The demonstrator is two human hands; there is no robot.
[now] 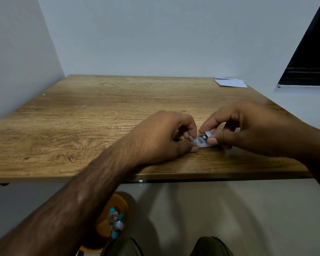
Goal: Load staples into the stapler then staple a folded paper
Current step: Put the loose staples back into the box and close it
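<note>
A small white staple box (199, 142) lies open on the wooden table (100, 108) near its front edge. My left hand (163, 135) pinches the box's left end between thumb and forefinger. A silvery strip of staples (209, 134) sits just above the box, pinched by my right hand (248, 128) with thumb and forefinger. A small dark object (177, 139), mostly hidden behind my left hand, lies on the table; I cannot tell what it is. Folded white paper (230, 82) lies at the table's far right corner.
Grey walls close the table at the left and back. A dark window (308, 61) is at the right. Under the table on the floor stands an orange round stool (111, 218) with small bottles on it. My knees show at the bottom.
</note>
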